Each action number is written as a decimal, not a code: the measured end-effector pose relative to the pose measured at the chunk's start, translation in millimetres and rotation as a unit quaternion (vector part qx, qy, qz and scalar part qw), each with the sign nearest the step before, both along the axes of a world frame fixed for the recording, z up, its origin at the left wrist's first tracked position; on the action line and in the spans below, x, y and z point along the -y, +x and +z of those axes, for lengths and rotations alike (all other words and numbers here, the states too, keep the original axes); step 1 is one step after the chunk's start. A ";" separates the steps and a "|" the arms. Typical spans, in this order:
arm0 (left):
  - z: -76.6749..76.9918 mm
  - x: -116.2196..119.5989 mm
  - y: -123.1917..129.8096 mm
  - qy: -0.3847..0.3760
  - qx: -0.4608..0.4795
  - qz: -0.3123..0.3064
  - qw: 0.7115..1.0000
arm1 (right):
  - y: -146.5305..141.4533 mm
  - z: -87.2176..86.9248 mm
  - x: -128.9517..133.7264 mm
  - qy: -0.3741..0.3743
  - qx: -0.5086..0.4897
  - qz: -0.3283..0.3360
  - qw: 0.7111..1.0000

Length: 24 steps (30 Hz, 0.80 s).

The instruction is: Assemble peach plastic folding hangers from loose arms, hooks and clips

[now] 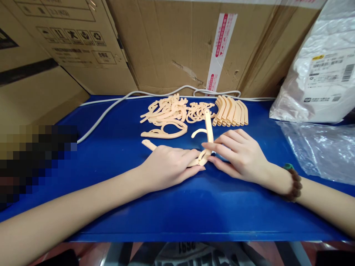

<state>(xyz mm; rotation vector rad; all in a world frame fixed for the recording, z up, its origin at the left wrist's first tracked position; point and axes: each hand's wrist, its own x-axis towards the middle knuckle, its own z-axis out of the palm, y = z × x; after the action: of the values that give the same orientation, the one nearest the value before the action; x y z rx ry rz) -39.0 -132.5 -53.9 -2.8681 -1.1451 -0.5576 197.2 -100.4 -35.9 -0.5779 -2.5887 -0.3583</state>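
Low over the blue table, both hands hold a beige plastic folding hanger (209, 127). My left hand (169, 164) is closed around one arm, whose far end (149, 144) sticks out past the knuckles. With thumb and fingers, my right hand (242, 155) pinches the joint near the base of the upright arm. A curved hook (200, 131) shows beside that arm; its base is hidden by fingers. Just beyond lie beige hanger pieces (163, 133), a tangled heap of parts (169, 107), small hooks (199, 111) and a neat row of curved arms (230, 111).
Cardboard boxes (172, 44) wall off the back and left. A white cable (111, 109) runs along the rear of the blue table (166, 214). At right stand a white plastic parcel bag (299, 92) and a clear plastic sheet (318, 151).
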 end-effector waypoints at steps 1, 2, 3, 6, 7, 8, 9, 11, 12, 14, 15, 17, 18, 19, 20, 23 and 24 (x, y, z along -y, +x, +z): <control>-0.2 0.5 0.5 0.015 -0.003 -0.012 1.000 | 0.2 0.2 -0.5 -0.012 -0.005 -0.004 1.000; -0.3 1.0 1.0 0.034 -0.003 -0.025 0.999 | 0.5 0.2 -1.3 -0.024 -0.014 -0.010 1.000; -0.4 1.5 1.6 0.055 -0.001 -0.039 0.998 | 0.8 0.1 -2.2 -0.035 -0.025 -0.018 0.999; -0.4 1.5 2.4 0.101 0.008 -0.067 0.993 | 0.7 -1.1 -4.9 -0.056 -0.052 -0.060 0.995; -0.4 0.8 2.2 0.110 0.009 -0.071 0.991 | 0.3 -1.7 -5.5 -0.062 -0.055 -0.076 0.994; -0.3 0.1 1.9 0.115 0.008 -0.074 0.991 | -0.2 -2.4 -5.9 -0.069 -0.054 -0.091 0.992; -0.1 -0.7 1.4 0.118 0.007 -0.076 0.990 | -0.7 -3.0 -6.2 -0.078 -0.053 -0.102 0.990; 0.5 -1.5 0.4 0.125 0.010 -0.080 0.989 | -1.5 -4.1 -6.7 -0.092 -0.051 -0.111 0.988; 0.9 -1.5 0.0 0.126 0.012 -0.081 0.989 | -1.7 -4.6 -7.1 -0.097 -0.051 -0.112 0.988; 1.7 -1.0 -0.2 0.127 0.013 -0.077 0.989 | -1.4 -5.3 -8.3 -0.105 -0.048 -0.113 0.987; 2.0 -0.8 -0.1 0.128 0.012 -0.073 0.989 | -1.0 -5.7 -9.2 -0.110 -0.045 -0.115 0.986; 2.0 -1.4 0.2 0.127 0.009 -0.059 0.990 | 0.1 -6.7 -11.3 -0.120 -0.037 -0.124 0.984; 1.7 -2.4 0.3 0.126 0.009 -0.051 0.991 | 0.8 -7.3 -12.4 -0.124 -0.034 -0.128 0.983; 1.3 -3.7 0.3 0.126 0.012 -0.042 0.991 | 1.4 -8.1 -13.5 -0.124 -0.032 -0.133 0.983; 0.7 -5.3 0.1 0.125 0.016 -0.035 0.991 | 2.0 -8.8 -14.5 -0.123 -0.031 -0.138 0.982; -1.0 -9.9 -1.0 0.121 0.022 -0.025 0.992 | 3.2 -10.9 -16.4 -0.115 -0.025 -0.145 0.982; -1.4 -11.0 -1.4 0.119 0.023 -0.024 0.992 | 3.4 -11.4 -16.7 -0.115 -0.021 -0.147 0.982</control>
<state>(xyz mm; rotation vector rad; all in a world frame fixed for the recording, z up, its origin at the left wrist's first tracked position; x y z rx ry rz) -40.3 -121.6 -55.3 -2.6986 -0.9435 -0.7114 200.6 -83.7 -47.4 -1.0444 -2.5220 -0.1366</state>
